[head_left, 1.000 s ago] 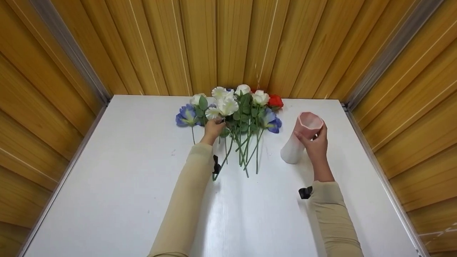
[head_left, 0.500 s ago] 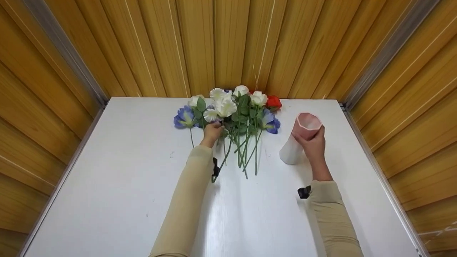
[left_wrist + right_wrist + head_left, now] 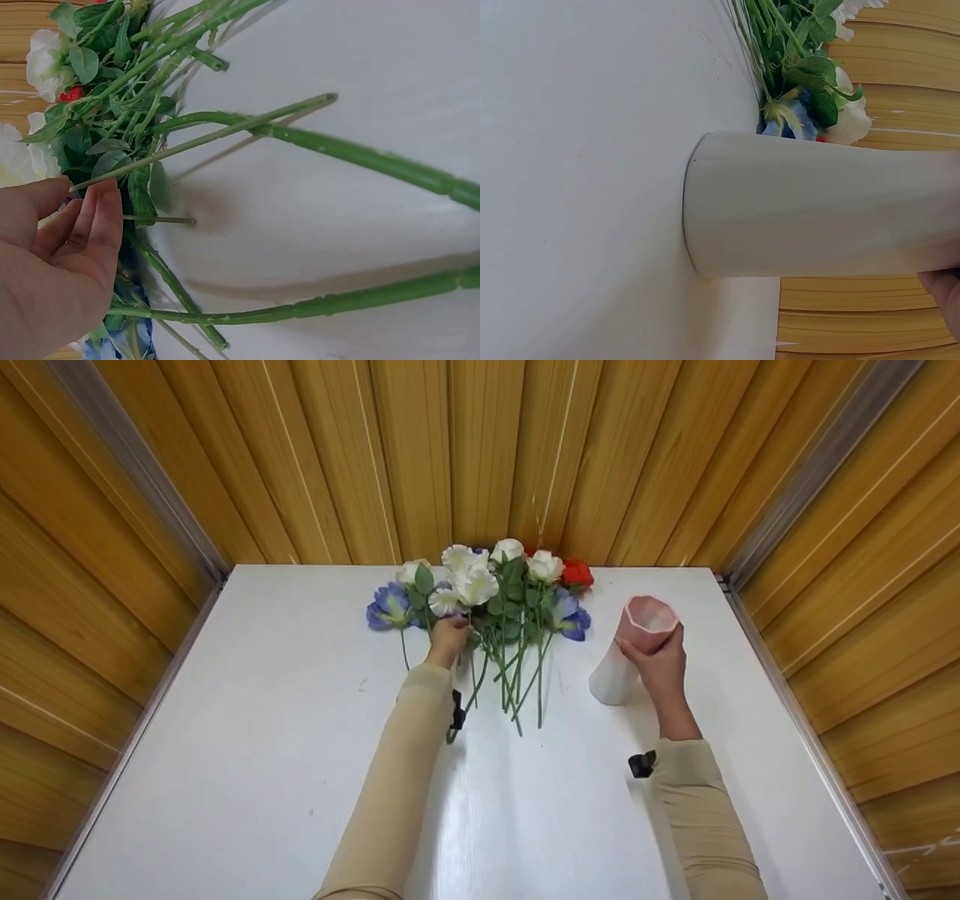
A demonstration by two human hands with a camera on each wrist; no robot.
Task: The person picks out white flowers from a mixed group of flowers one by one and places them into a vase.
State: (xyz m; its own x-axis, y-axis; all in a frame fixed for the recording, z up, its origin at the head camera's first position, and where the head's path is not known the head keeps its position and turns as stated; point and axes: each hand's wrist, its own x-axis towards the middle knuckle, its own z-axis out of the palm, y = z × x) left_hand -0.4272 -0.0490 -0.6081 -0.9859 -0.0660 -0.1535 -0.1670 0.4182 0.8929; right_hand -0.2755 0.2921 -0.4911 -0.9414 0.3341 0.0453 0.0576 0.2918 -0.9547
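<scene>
My left hand [image 3: 448,641] is at the front of a pile of artificial flowers, just below a white ruffled bloom [image 3: 475,585]. In the left wrist view, the thumb and fingers of that hand [image 3: 71,255] pinch a thin green stem [image 3: 217,135]. My right hand [image 3: 661,667] grips a vase [image 3: 616,679], pink at the top and white below, round its upper part. The vase stands on the table to the right of the flowers. In the right wrist view the white lower part of the vase [image 3: 802,206] shows, with only a bit of the hand [image 3: 946,296] at the edge.
Blue flowers [image 3: 390,606] lie at the pile's left, and a red one [image 3: 576,573] at its back right. Several green stems [image 3: 540,682] point toward the front of the white table [image 3: 247,720]. Wood-patterned panels [image 3: 480,457] stand behind and at both sides.
The camera view has shifted slightly. The left hand has moved very little at the flowers, and the right hand stays on the vase.
</scene>
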